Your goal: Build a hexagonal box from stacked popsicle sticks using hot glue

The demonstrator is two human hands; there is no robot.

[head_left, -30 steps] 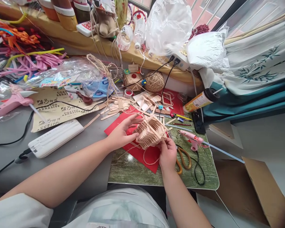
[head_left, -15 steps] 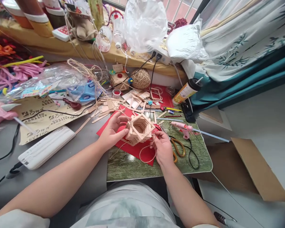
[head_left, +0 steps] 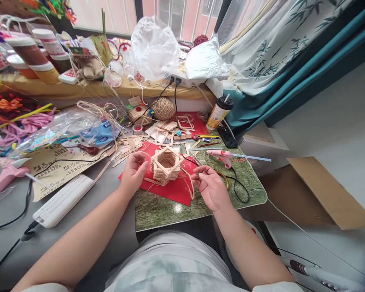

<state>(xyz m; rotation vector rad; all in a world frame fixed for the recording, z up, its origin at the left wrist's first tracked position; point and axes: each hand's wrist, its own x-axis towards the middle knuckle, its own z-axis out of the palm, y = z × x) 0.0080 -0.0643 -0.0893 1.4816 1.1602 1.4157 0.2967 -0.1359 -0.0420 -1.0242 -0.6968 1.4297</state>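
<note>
The stick frame (head_left: 164,176) stands stacked behind the surface's (head_left: 161,215) front edge, twine (head_left: 192,189) apparently unfastened, left hand (head_left: 134,174) empty, grip loosely wide, right hand's (head_left: 212,188) grip indeterminable.

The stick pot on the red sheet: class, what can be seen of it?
The pot looks like pale, flat wooden sticks stacked in many layers, their ends jutting out in points around a hollow, open-topped middle. It stands upright on the red sheet. Twine loops by its right side. The left grip is beside it, contact unclear; the right grip is apart from it.
</note>
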